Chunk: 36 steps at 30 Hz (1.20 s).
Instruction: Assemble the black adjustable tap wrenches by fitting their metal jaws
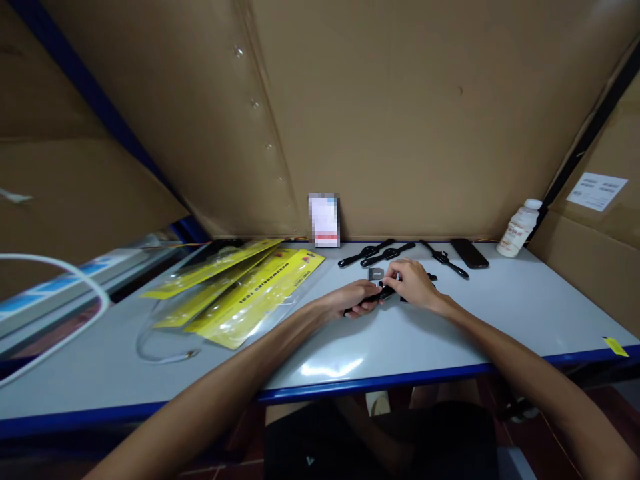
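1. At the counter's centre, the fingers of the left hand (353,298) are clamped around a small black tool (373,298), while the fingers of the right hand (413,282) pinch together on its upper end.
2. Touching the right hand's fingertips, at 11 o'clock from the tool, lies a small grey metal piece (376,273).
3. At 12 o'clock, near the cardboard wall, lie three black wrench-like tools (387,253) and a dark flat case (469,253).
4. At 2 o'clock, well apart, a white bottle (520,230) stands upright.
5. At 9 o'clock, yellow blister packs (240,290) overlap on the grey counter (450,333).
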Each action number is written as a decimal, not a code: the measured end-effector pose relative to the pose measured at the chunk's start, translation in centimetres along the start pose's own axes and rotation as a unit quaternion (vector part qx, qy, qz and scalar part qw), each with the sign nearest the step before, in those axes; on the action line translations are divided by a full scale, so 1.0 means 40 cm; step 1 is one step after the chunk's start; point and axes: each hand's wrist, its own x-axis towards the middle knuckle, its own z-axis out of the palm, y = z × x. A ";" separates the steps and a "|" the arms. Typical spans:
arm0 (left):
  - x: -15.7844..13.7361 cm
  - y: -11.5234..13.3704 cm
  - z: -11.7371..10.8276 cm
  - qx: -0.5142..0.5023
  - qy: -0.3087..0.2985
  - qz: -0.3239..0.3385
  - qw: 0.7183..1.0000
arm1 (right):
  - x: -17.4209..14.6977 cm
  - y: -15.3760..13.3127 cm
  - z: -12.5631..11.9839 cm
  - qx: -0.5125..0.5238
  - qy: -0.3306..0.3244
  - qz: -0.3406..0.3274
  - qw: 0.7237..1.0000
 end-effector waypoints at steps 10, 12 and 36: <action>-0.009 0.003 0.007 0.003 0.003 0.012 1.000 | -0.015 0.002 0.013 -0.034 0.019 -0.044 0.998; -0.010 0.003 0.008 0.006 0.003 0.013 1.000 | -0.015 0.000 0.013 -0.029 0.024 -0.054 0.998; -0.011 0.007 0.011 0.007 -0.002 0.006 1.000 | -0.017 -0.006 0.016 -0.044 0.017 -0.048 0.998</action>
